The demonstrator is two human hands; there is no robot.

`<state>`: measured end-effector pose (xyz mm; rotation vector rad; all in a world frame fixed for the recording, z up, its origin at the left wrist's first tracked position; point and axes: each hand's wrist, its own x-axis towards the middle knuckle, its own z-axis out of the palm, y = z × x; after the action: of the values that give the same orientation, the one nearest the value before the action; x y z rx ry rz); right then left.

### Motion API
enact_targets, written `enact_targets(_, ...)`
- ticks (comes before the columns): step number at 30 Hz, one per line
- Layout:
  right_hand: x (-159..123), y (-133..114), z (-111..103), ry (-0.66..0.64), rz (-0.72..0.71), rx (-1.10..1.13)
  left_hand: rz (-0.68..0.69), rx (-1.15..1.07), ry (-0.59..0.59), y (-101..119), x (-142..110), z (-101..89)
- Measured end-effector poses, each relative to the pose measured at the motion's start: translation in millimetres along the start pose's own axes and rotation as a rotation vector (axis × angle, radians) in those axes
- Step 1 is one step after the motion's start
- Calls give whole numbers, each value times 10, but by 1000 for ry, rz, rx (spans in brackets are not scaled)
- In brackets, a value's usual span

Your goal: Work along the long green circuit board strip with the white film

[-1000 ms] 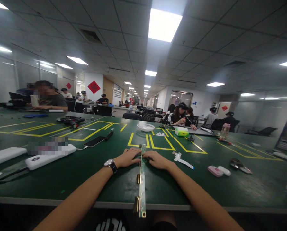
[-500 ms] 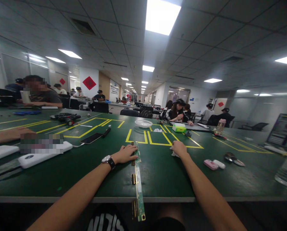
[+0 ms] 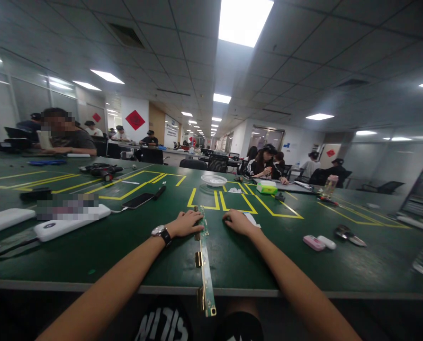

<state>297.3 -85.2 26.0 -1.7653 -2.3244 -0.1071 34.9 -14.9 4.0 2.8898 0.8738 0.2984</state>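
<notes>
A long, narrow green circuit board (image 3: pixel 207 272) with gold-coloured tabs along its left side points toward me, its near end jutting past the table's front edge. My left hand (image 3: pixel 186 224), a watch on its wrist, holds the far part of this board, fingers across it and thumb at its side. To the right of the board, my right hand (image 3: pixel 238 220) is low over the table with its fingers curled in. Whatever is inside those fingers is hidden. A white piece of paper or cloth (image 3: pixel 253 219) lies just behind the right hand, partly covered by it.
On the green table (image 3: pixel 126 265) with yellow tape outlines stand a white basket (image 3: pixel 214 180), a green-white packet (image 3: pixel 267 187) and a phone (image 3: pixel 139 201). White power banks (image 3: pixel 74 222) lie left. A pink case (image 3: pixel 313 242) is to the right. Several people sit farther back.
My right hand has moved left toward the board, and more of the white piece shows beside it. The left hand stays on the board. The whole view has shifted slightly.
</notes>
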Motion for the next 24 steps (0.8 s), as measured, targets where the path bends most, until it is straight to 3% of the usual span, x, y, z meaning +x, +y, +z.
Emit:
enact_targets(6,-146,350,-255,128,84,9,-11,-13,-10,19,-4,-18)
enact_targets(11,-289,580,-368,-179,253,34,-4,-6,-7,30,-4,-22)
enact_targets(15,-276,479,-323,-227,266,40,-7,-11,-16,37,-10,-25)
enact_targets(24,-135,191,-161,-125,135,58,-20,-6,-30,64,-17,-56)
